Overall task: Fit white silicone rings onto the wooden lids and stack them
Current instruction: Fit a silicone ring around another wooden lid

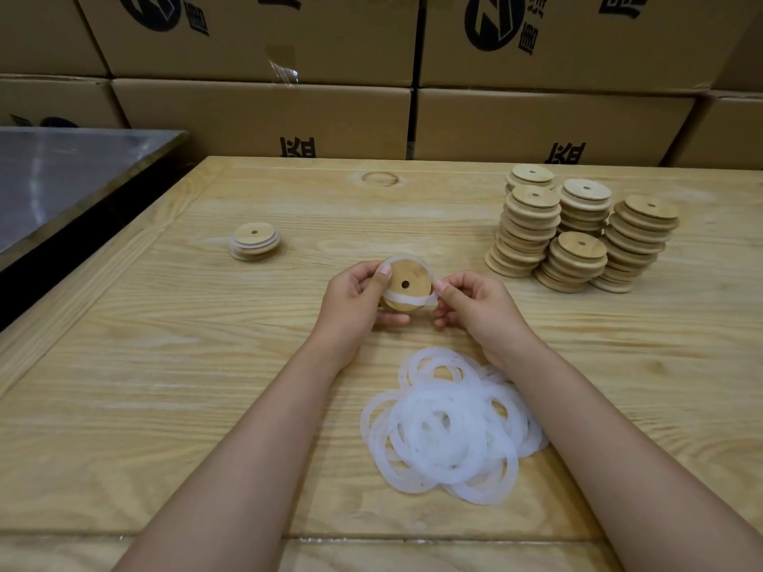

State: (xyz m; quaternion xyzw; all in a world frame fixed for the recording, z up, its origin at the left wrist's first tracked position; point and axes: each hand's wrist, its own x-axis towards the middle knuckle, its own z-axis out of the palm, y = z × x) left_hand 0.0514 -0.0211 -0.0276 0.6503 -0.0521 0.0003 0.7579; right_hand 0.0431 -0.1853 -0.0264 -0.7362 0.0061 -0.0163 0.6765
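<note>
Wooden and round, the lid (406, 284) is held between both hands over the middle of the table (144, 365), its small centre hole facing the camera. A white silicone ring (408, 300) is half on it: one stretch crosses the lid's lower face as a band, and the rest loops round the upper rim. The left hand (355, 301) grips the lid's left edge, thumb on the ring near the top, its fingers curled behind and mostly hidden by the lid. The right hand (475, 303) pinches the ring at the lid's right edge, fingertips partly tucked out of sight. Nearer the person a loose pile of rings (450, 431) lies on the table, its right side covered by the right forearm. At far right stand leaning stacks of bare lids (578, 233); how many each holds is hard to count. Well apart at left sits a short stack of ringed lids (254, 241). Closed cardboard boxes (264, 117) line the back, their tops cut off and contents unseen. A grey metal surface (62, 179) is cropped at the left edge
</note>
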